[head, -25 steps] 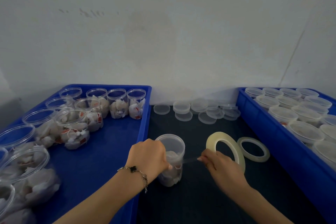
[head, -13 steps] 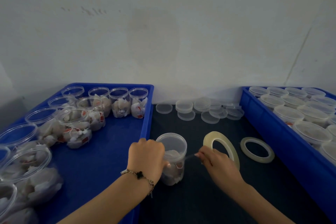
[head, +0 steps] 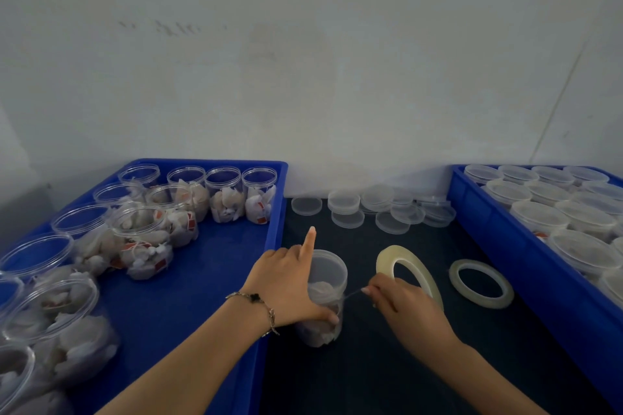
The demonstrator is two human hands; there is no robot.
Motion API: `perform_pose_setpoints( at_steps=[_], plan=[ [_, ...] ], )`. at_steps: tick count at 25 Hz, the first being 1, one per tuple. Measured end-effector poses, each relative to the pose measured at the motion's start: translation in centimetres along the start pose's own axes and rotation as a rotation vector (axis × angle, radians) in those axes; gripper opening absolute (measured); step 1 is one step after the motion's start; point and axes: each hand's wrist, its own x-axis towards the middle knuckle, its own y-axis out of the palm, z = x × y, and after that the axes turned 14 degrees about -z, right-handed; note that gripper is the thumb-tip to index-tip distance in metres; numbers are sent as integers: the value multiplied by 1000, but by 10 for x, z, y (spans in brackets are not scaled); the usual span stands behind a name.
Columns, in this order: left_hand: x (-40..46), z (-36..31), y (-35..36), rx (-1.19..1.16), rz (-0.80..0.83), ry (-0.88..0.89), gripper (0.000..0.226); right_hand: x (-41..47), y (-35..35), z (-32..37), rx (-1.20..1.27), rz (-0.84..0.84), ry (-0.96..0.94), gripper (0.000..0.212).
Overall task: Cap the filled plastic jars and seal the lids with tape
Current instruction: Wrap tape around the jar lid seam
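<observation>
Head view: your left hand grips the capped clear plastic jar to steady it while your right hand, just beside, pinches the translucent tape roll, its strip taut to the jar for sealing.

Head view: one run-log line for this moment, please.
stage: taping lid | left hand: grips capped jar, index finger raised | right hand: pinches tape strand off upright tape roll | spare roll: flat

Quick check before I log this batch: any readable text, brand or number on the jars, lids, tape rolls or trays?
None readable.
Red tags on sachets in the open jars: too blurred.
Faint marks on the wall: illegible.
Capped jar, tape roll, lids: no print visible.
</observation>
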Motion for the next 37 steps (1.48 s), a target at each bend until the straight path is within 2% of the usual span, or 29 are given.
perform_pose_setpoints(
  at_steps=[2,4,6,9,13,18,21,23,25,28,31,34,37],
  plan=[
    [4,0,-1,-140,16,-59,129,-1,-8,2,-30,4,-14,22],
    [3,4,-7,-383,-9,-132,125,1,-21,5,-36,17,-30,25],
    [0,8,-17,-619,-53,-169,123,5,-40,10,13,48,-40,36],
    [-7,6,-33,-866,-23,-147,128,13,-66,19,43,18,-102,54],
    [-12,-1,-43,-1122,-6,-166,125,20,-82,26,26,-26,-159,48],
    [-13,0,-44,-1146,0,-171,110,21,-88,27,42,-35,-171,49],
    [-10,2,-41,-1100,-91,-222,98,17,-98,33,46,-89,-186,43],
    [-8,5,-39,-1050,-173,-255,100,10,-105,43,54,-96,-189,35],
    [-7,5,-40,-1022,-205,-263,103,2,-111,54,-18,-117,-290,29],
    [-8,5,-43,-1063,-188,-235,111,-4,-118,65,-146,-299,-441,24],
    [-11,3,-47,-1201,-184,-187,108,5,-120,61,-157,-366,-375,33],
    [-13,-2,-48,-1280,-187,-162,106,17,-110,51,-83,-281,-249,46],
    [-14,-5,-48,-1295,-190,-167,107,23,-97,41,-4,-229,-227,55]
  ],
)
